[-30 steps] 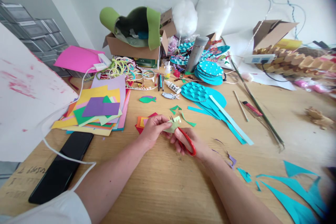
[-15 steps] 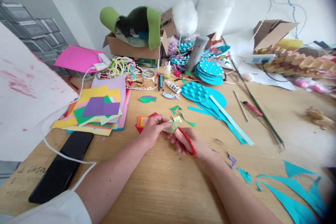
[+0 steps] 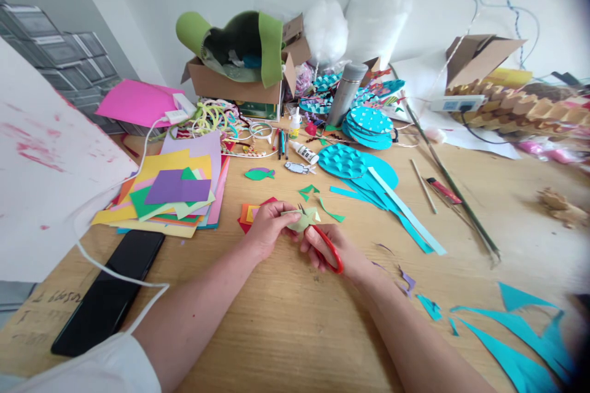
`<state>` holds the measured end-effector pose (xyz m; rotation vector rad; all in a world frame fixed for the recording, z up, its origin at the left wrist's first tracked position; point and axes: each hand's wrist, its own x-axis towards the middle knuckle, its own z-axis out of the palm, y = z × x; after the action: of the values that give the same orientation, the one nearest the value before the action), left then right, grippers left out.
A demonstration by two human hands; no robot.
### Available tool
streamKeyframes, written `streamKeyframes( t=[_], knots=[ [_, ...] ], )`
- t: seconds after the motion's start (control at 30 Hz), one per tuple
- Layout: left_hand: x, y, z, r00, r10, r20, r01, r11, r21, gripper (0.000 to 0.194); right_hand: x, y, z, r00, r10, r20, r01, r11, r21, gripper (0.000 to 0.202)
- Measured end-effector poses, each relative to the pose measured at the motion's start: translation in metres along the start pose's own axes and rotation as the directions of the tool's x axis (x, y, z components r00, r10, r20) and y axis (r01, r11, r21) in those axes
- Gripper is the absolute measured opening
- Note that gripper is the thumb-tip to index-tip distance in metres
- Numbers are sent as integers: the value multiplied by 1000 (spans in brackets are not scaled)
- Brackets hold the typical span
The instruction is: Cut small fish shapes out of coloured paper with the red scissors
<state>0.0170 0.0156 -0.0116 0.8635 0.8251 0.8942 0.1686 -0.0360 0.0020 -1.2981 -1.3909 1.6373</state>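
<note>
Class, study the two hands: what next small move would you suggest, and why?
Probably close the red-handled scissors for one small snip: the right hand holds them with tips slightly parted at the pale green paper, which the left hand pinches.

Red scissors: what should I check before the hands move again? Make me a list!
1. Right hand holding the red scissors by the handles: ok.
2. Left hand pinching the pale green paper: ok.
3. Left thumb safely away from the blades: cannot tell; they look close together.
4. Green fish shape clear of the blades: ok, it lies farther back.
5. Black phone away from the scissors: ok, it lies over on the left.
</note>
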Motion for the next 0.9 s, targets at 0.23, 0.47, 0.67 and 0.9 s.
streamKeyframes(
  t=[0.23, 0.47, 0.67, 0.9],
  knots=[
    [0, 2, 0, 1000, 5, 22, -6, 1000, 14, 22, 0, 4, -4, 999, 28, 27, -28, 1000, -15, 59],
    [0, 2, -1, 1000, 5, 24, -5, 1000, 19, 22, 0, 4, -3, 999, 21, 25, -20, 1000, -12, 59],
    [1, 2, 0, 1000, 2, 16, -3, 1000, 21, 22, 0, 6, -4, 1000, 7, 28, -6, 1000, -26, 58],
    [1, 1, -1, 1000, 6, -11, -6, 1000, 0, 21, 1, 8, -4, 1000, 12, 20, -11, 999, -47, 63]
  ],
)
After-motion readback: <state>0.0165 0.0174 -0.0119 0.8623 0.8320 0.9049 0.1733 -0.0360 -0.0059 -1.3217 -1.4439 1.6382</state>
